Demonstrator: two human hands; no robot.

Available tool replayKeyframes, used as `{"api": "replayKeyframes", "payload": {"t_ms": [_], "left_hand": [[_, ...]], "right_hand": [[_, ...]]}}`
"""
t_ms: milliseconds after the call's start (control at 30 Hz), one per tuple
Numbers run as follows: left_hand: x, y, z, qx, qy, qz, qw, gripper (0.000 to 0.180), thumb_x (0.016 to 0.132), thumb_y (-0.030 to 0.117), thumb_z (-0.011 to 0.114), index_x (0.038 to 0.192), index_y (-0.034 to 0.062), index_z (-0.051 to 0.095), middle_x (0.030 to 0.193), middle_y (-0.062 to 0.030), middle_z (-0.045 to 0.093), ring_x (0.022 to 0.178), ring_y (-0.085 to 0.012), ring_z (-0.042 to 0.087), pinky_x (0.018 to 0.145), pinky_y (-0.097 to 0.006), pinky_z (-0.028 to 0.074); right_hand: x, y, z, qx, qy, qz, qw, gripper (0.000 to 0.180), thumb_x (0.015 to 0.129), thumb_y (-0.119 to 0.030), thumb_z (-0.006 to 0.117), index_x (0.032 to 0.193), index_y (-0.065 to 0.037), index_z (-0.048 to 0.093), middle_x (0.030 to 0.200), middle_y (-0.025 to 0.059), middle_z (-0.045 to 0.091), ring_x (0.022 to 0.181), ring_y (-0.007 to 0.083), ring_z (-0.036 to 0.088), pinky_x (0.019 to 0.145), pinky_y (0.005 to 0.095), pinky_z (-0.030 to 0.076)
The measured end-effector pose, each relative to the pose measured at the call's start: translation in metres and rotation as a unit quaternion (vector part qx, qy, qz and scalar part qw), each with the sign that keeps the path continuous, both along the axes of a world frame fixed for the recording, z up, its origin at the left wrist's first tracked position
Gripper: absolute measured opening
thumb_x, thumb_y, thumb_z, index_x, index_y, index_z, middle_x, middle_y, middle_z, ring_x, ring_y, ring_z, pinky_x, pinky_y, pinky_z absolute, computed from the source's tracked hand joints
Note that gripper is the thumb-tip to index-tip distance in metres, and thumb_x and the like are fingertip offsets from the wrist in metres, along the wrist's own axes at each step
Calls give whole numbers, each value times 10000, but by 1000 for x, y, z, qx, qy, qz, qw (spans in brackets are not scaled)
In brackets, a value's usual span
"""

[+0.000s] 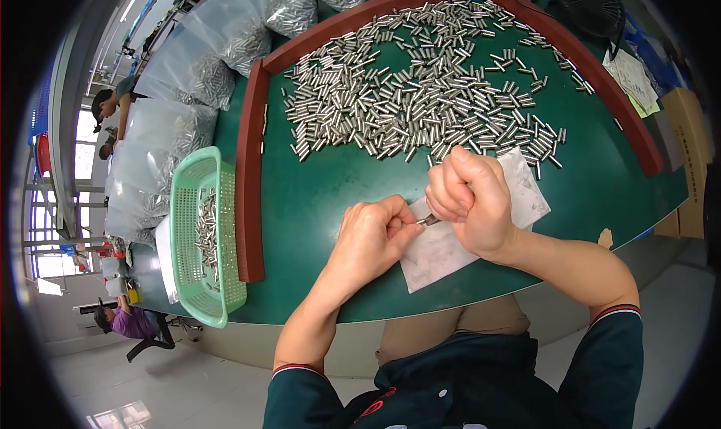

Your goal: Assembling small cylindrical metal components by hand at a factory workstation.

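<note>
Left arm: bare forearm rising from the lower edge, dark sleeve pushed up near the elbow, angled toward the middle of the near edge of the surface.
Left hand [372,234]: curled into a loose fist, knuckles up, thumb and forefinger pinched together, pointing right.
Right arm: bare forearm coming in from the lower right, sleeve cuff at the elbow, wrist bent inward.
Right hand [469,200]: raised slightly higher, fingers folded, tips meeting those of the left.

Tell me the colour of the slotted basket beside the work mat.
Light green, seen in the head view: the slotted basket holds small metal pins.
</note>
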State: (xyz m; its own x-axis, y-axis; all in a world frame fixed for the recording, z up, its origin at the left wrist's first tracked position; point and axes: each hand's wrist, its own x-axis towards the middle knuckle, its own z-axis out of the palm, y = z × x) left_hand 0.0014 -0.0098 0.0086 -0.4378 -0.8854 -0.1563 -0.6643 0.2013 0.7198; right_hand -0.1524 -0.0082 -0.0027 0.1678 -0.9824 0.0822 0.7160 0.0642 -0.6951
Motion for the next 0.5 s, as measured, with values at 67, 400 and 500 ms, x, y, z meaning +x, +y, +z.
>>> {"api": "replayKeyframes", "payload": {"t_ms": [67,400,500], "left_hand": [[0,0,0,2,1,0,1000,140,673,37,660,641,-7,530,452,-4,403,417,-80,342,397,-251,303],[-1,0,0,7,1,8,1000,141,666,27,664,627,-12,534,462,0,416,431,-70,347,405,-241,311],[-1,0,0,18,10,14,1000,147,665,24,665,617,-16,531,466,0,421,440,-65,349,407,-240,312]], "right_hand": [[0,-1,0,1,1,2,1000,414,876,-195,349,485,-82,273,440,-11,275,394,65,233,378,218,189],[1,0,0,-11,32,-10,999,422,884,-221,305,478,-109,272,422,-4,269,380,74,183,372,226,184],[2,2,0,-13,39,-13,999,422,885,-221,305,479,-107,275,424,-4,271,382,75,187,375,227,186]]}}
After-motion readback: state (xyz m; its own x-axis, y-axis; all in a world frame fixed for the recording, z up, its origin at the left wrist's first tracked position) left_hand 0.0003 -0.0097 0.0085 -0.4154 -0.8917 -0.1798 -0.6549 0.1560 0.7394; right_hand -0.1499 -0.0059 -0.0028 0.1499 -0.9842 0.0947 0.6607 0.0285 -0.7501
